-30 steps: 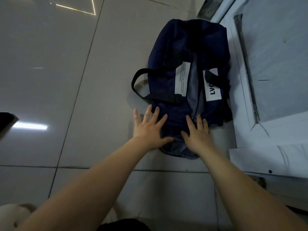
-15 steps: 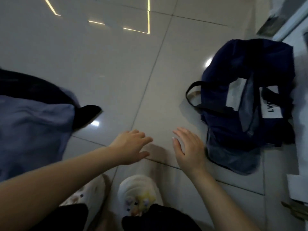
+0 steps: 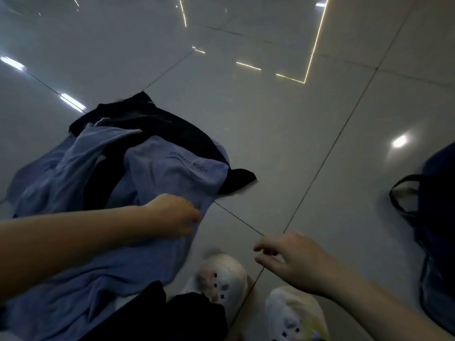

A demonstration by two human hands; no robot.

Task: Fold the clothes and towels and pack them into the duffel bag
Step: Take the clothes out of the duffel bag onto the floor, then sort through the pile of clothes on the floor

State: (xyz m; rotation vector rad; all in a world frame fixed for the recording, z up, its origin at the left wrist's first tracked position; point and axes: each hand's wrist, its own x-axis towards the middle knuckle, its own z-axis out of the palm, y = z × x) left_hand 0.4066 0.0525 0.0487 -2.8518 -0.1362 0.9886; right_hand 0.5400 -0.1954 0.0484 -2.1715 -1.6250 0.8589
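Note:
A crumpled light-blue towel (image 3: 172, 168) with a printed logo lies on the tiled floor at the left. A black garment (image 3: 170, 131) is tangled in and under it. My left hand (image 3: 172, 215) lies on the towel's near right edge, its fingers curled down into the cloth. Further right, my right hand (image 3: 293, 259) hovers above the bare floor with loosely spread fingers and holds nothing. Cut off by the right edge of the view is the navy duffel bag (image 3: 438, 237), its black handle loop (image 3: 403, 195) resting on the floor.
Glossy grey floor tiles (image 3: 270, 119) with dark grout lines and bright light reflections fill the view. My two white shoes (image 3: 221, 279) stand at the bottom centre, between the cloth pile and the bag. Dark trouser fabric (image 3: 152, 313) shows at the bottom.
The view swung left from the bag to the cloth pile. Both hands left the bag; the left one reached onto the blue towel and the right one followed above the floor.

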